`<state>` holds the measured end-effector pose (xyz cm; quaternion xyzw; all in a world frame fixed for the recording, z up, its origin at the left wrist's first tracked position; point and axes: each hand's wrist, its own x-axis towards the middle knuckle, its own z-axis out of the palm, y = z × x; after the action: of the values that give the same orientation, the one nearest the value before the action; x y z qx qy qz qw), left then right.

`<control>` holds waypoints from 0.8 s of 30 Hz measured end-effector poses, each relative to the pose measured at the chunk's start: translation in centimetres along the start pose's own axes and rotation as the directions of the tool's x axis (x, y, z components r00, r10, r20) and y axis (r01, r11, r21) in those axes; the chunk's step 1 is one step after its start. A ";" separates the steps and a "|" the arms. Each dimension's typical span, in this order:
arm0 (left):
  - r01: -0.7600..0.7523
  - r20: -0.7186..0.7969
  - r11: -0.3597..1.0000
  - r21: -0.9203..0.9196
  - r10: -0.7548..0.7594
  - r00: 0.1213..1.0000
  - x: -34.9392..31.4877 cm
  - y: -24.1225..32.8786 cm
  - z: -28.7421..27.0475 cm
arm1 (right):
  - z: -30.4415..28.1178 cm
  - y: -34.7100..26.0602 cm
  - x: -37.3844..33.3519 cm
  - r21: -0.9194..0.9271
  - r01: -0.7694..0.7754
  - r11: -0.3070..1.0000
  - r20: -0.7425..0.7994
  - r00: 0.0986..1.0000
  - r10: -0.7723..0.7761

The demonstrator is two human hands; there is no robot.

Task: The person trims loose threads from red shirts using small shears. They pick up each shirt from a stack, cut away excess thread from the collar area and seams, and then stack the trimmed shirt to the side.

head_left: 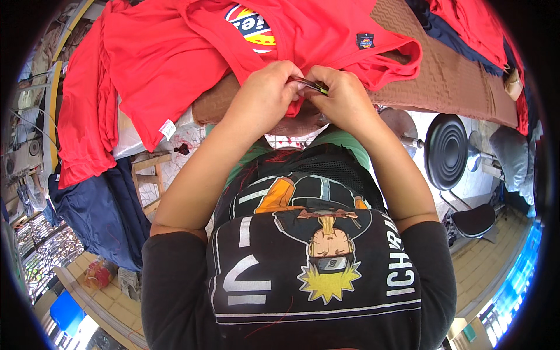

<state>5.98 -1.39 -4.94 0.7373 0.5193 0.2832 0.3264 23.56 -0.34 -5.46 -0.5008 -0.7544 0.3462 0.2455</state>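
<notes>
A red shirt (332,35) with a dark neck label and a round printed patch lies across the brown-covered table (455,76). At its near edge, my left hand (271,90) is closed in a pinch, with a bit of red cloth showing just beneath the fingers. My right hand (344,96) is closed on a slim dark tool with a yellow-green part (315,86). It slants between both hands; its exact kind is mostly hidden by my fingers. The two hands are almost touching.
More red garments (87,125) hang over the table's left side, above dark blue cloth (102,210). Red and navy clothes (472,29) lie at the far right. A round black stool seat (446,151) stands right of my legs, and a wooden frame (149,175) left.
</notes>
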 end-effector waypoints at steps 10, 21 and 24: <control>0.202 0.064 0.956 -0.210 -0.193 0.979 0.0 -0.3 0.7 | -0.9 0.5 -0.6 0.244 -0.130 0.961 0.078 0.990 0.114; -0.043 0.044 0.994 0.100 0.039 0.998 -0.3 -0.8 0.9 | -1.5 -1.1 -1.6 -0.245 0.142 0.959 -0.003 0.989 -0.147; 0.139 0.089 0.985 -0.102 -0.130 0.988 0.0 -0.4 0.4 | -2.8 -1.3 -1.3 -0.099 0.119 0.988 0.006 0.993 -0.119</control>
<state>6.07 -1.33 -5.51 0.6930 0.5379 0.2574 0.4051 25.31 -1.11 -2.65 -0.4664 -0.7992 0.2931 0.2404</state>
